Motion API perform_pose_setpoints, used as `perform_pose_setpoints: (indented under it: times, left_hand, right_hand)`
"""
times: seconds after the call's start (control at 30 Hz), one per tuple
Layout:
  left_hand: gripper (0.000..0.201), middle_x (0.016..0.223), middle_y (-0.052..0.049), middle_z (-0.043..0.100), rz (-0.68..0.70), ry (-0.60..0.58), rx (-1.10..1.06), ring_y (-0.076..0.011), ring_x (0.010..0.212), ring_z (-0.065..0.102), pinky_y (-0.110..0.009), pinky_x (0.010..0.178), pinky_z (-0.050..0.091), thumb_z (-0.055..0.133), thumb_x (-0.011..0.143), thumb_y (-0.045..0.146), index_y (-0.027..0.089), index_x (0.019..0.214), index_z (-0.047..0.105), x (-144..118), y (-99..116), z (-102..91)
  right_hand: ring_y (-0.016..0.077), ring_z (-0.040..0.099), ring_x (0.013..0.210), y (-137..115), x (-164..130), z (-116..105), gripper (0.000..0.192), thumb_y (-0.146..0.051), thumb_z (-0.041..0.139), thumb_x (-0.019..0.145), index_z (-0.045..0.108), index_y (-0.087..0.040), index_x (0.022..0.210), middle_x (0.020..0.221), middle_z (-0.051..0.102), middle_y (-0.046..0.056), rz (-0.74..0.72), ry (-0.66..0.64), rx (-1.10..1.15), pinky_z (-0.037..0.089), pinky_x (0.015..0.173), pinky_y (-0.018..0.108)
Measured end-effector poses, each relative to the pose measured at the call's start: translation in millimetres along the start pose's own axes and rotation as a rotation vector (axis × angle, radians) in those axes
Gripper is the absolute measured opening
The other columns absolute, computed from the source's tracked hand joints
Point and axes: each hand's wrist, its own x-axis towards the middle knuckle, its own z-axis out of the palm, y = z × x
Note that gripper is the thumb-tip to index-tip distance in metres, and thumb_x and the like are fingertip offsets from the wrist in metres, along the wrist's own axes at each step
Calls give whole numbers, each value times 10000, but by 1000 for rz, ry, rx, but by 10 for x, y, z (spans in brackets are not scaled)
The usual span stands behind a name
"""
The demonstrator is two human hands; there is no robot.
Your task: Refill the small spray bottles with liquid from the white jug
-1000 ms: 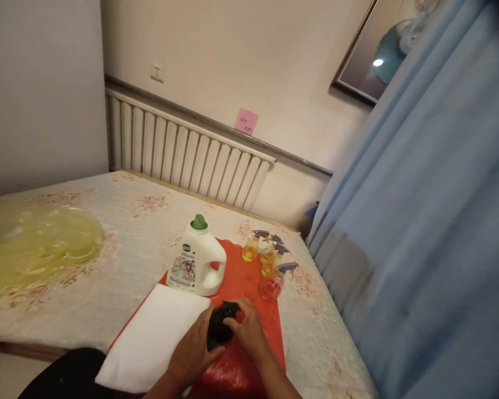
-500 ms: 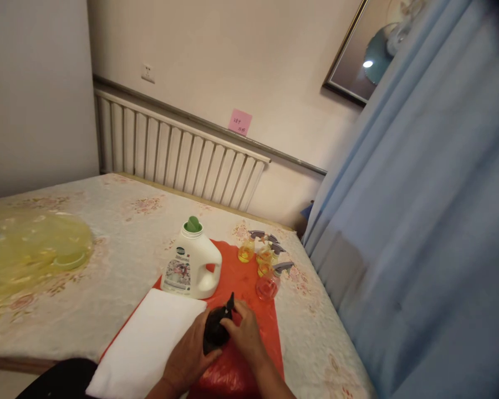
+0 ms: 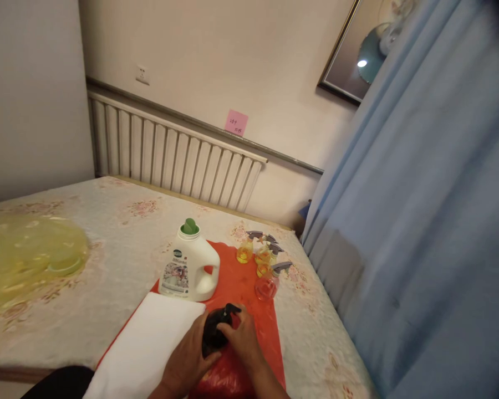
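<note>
My left hand [image 3: 186,354] is wrapped round the body of a black spray bottle [image 3: 213,333] above the red sheet [image 3: 228,280]. Fingers and thumb of my right hand [image 3: 246,339] close on the bottle's head, whose black tip points to the right. Just beyond stands a white detergent jug [image 3: 195,266] with a green spout in its mouth. A pink spray bottle [image 3: 266,287] and several yellow spray bottles [image 3: 244,253] with grey heads are grouped at the back right of the sheet. Under my left forearm lies a folded white cloth [image 3: 149,338].
The floral-covered bed [image 3: 120,244] spreads around the red sheet. On the left rests a translucent yellow basin-like thing [image 3: 29,255]. A blue curtain [image 3: 419,221] hangs along the right side, and a radiator [image 3: 170,147] runs along the far wall.
The black bottle's head has turned: its tip pointed up and away before and now points right. My right hand has turned with it, while my left hand keeps its hold.
</note>
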Motion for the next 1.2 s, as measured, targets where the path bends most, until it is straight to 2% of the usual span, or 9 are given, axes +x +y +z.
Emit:
perform_pose_setpoints:
  times: [0.07,0.13,0.23,0.3,0.4,0.5,0.6,0.87,1.2]
  left_hand:
    - [815,1439,-123,483,10,-42,2,-316,1341,457,-508,1132,364,683,718,252,254,1436,295,12,19,-16]
    - [812,1442,-127,471,9,-76,-1,-318,1346,448,-522,1135,357,666,728,245,258,1438,272,26,42,-35]
    - [798,1441,-136,457,-15,-92,-5,-327,1349,441,-530,1141,349,665,730,259,241,1426,275,45,70,-56]
    - [808,1447,-139,440,-38,-88,-3,-331,1356,430,-536,1149,335,665,721,251,233,1422,264,59,78,-61]
    - [822,1430,-134,444,-69,-95,-23,-332,1339,447,-535,1149,332,665,699,226,228,1413,258,87,85,-62]
    - [804,1405,-138,456,-71,-109,-52,-324,1318,464,-520,1140,344,661,689,219,202,1394,274,123,102,-64]
    - [774,1368,-130,489,-86,-94,-76,-313,1298,480,-512,1134,348,662,663,195,191,1357,318,156,129,-71]
    - [737,1290,-122,585,-113,-59,-65,-322,1226,552,-501,1093,407,708,608,226,168,1282,416,208,181,-121]
    - [804,1251,-165,633,-184,-37,-124,-372,1182,594,-553,1049,447,767,554,420,165,1247,447,277,176,-114]
  right_hand:
    - [227,615,814,-12,-21,57,209,-142,698,644,669,-166,850,854,665,42,30,51,-28,495,778,326]
    - [230,618,831,19,-67,93,258,-156,716,630,671,-175,884,877,672,38,13,68,-48,501,782,325]
    - [238,636,1000,225,-147,41,452,-168,693,671,650,-189,1120,1082,697,64,-28,95,-50,491,911,334]
    - [231,669,951,460,-184,-88,458,-211,633,747,614,-160,1202,1078,713,93,27,191,-75,520,876,331]
    - [225,690,800,830,-223,-391,334,-241,498,839,649,-150,1122,915,737,90,89,312,-190,547,768,329]
    - [237,692,833,1092,-292,-681,304,-230,434,854,671,-163,1033,915,738,93,93,325,-216,537,794,342]
    - [230,692,851,1246,-403,-823,292,-233,420,873,683,-177,987,918,737,88,81,286,-224,532,814,330]
    - [239,685,957,1507,-588,-770,323,-237,419,880,670,-166,1071,1026,720,119,104,270,-243,525,883,349]
    - [230,687,925,1532,-600,-743,310,-208,431,883,663,-195,1088,1005,719,97,144,293,-251,529,854,321]
